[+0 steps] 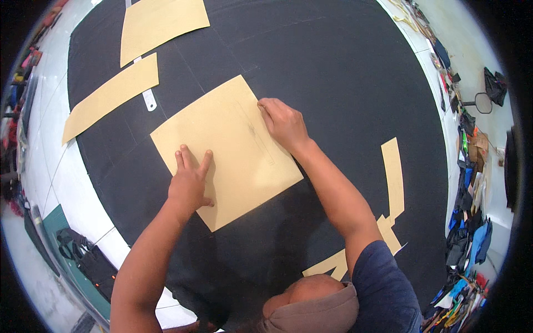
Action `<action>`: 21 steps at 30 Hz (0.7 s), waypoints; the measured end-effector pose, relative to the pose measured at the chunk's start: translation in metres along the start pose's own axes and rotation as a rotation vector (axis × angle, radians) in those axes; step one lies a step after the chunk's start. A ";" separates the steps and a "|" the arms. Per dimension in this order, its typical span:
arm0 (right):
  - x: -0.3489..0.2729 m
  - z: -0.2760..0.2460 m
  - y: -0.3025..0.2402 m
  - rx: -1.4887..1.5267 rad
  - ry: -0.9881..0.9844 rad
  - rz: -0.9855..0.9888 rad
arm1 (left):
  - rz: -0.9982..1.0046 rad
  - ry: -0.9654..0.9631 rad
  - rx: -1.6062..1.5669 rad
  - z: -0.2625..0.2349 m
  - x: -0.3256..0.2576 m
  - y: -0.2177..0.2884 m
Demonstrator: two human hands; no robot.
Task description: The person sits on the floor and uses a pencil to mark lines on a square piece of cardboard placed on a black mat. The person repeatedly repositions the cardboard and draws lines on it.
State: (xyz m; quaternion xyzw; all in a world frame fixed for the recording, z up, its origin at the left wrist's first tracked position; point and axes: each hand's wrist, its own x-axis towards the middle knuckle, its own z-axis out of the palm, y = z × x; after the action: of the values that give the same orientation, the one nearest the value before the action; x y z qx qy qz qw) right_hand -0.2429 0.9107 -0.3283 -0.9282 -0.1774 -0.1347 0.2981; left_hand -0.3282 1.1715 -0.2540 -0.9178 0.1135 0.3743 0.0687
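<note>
Left hand (190, 180) spread on the card (236, 161), right hand (284, 123) curled at its edge, pinch unclear: press evenly, no slipping

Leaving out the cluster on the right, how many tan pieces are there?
3: the square sheet under the left hand, the strip to its upper left, and the wide sheet at the top, cut off by the frame. Others may hide beneath.

A hand could pass over the black cloth (355, 83) between the square tan sheet (222, 166) and the narrow upright strip (393, 177). Leftward, the long strip (111, 97) obstructs. The right forearm (336, 188) bars the near side; room around the half-hidden lower pieces (391, 236) seems uncertain.
</note>
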 end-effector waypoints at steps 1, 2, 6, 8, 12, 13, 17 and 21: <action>0.008 0.005 0.003 0.003 0.013 -0.017 | 0.003 -0.008 0.004 0.000 0.001 0.000; 0.016 0.011 0.006 0.011 0.016 -0.023 | 0.007 -0.016 0.008 0.000 0.002 0.000; 0.046 0.027 0.016 0.047 0.037 -0.035 | 0.016 -0.008 0.006 0.000 0.003 0.001; 0.056 0.031 0.017 0.039 0.039 -0.035 | 0.008 -0.028 -0.002 -0.005 0.003 0.002; 0.065 0.036 0.021 0.002 0.017 0.005 | 0.018 -0.034 -0.006 -0.005 0.002 0.000; 0.065 0.037 0.020 0.003 0.005 0.025 | 0.019 -0.034 -0.006 -0.005 0.002 0.000; 0.067 0.036 0.021 0.035 0.023 0.004 | 0.025 -0.004 -0.035 0.001 0.005 -0.002; 0.067 0.036 0.023 0.045 0.055 -0.026 | 0.027 0.002 -0.068 0.000 0.006 -0.002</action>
State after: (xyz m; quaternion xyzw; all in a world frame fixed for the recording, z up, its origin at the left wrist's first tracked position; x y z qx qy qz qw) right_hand -0.1680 0.9316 -0.3447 -0.9147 -0.1843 -0.1601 0.3220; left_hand -0.3237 1.1728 -0.2584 -0.9184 0.1134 0.3776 0.0324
